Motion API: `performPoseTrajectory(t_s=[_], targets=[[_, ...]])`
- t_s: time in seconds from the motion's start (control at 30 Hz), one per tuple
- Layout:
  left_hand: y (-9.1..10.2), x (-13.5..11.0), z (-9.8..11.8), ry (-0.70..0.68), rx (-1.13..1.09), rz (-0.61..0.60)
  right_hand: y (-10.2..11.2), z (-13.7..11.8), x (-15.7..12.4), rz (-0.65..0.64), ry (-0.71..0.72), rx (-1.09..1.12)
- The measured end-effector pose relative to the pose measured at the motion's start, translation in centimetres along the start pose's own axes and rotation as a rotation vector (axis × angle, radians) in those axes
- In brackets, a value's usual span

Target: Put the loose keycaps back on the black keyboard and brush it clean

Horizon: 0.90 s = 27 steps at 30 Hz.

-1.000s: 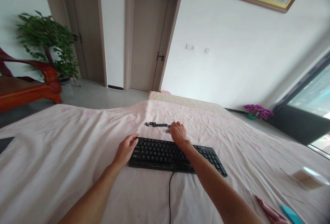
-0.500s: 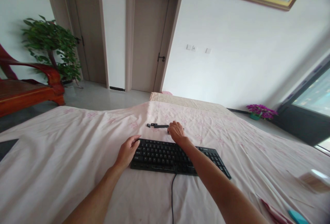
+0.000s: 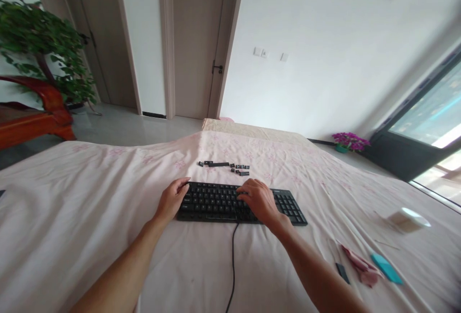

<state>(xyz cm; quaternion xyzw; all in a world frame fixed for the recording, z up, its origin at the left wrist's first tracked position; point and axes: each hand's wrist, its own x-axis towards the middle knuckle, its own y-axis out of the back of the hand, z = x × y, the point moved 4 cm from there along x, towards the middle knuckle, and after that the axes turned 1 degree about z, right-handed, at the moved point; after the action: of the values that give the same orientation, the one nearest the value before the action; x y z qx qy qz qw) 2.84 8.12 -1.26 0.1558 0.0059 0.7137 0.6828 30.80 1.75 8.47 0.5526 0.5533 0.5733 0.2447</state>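
A black keyboard point(image 3: 212, 202) lies flat on a pale pink flowered sheet, with its cable running toward me and a bare strip along the near edge where keys are gone. My left hand point(image 3: 174, 198) grips the keyboard's upper left corner, thumb on top. Over the right-middle keys, my right hand point(image 3: 260, 200) has its thumb and fingers bent close together at the key tops; whatever is between them is hidden. Just beyond the keyboard, several loose keycaps point(image 3: 242, 166) lie on the sheet, beside a long spacebar point(image 3: 219, 164).
To the right are a teal flat item point(image 3: 386, 269), a pinkish-red cloth point(image 3: 361, 265), a small dark bar point(image 3: 342, 273) and a round container point(image 3: 409, 220). A wooden chair point(image 3: 39, 111) and leafy plant point(image 3: 43, 44) stand far left; purple flowers point(image 3: 350, 141) are far right.
My right hand has come back from the loose keycaps to the keyboard, uncovering the small keycaps on the sheet. My left hand keeps its hold. The view has tilted down and shifted right.
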Motion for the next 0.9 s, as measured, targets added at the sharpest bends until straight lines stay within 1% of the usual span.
performPoseTrajectory(t_s=[0.13, 0.27, 0.67, 0.9], targets=[[0.0, 0.0, -0.2, -0.007, 0.015, -0.003, -0.1, -0.1, -2.5, -0.046, -0.048, -0.023], [0.0, -0.1, -0.3, -0.001, 0.027, -0.007, -0.5, -0.4, -3.5, -0.082, -0.055, -0.086], [0.0, -0.1, -0.1, -0.001, 0.028, -0.020, -1.4, -1.4, -3.7, -0.089, 0.019, -0.196], [0.0, -0.1, 0.0, 0.013, 0.012, -0.017, -1.6, -2.2, -3.2, -0.160, 0.088, -0.291]])
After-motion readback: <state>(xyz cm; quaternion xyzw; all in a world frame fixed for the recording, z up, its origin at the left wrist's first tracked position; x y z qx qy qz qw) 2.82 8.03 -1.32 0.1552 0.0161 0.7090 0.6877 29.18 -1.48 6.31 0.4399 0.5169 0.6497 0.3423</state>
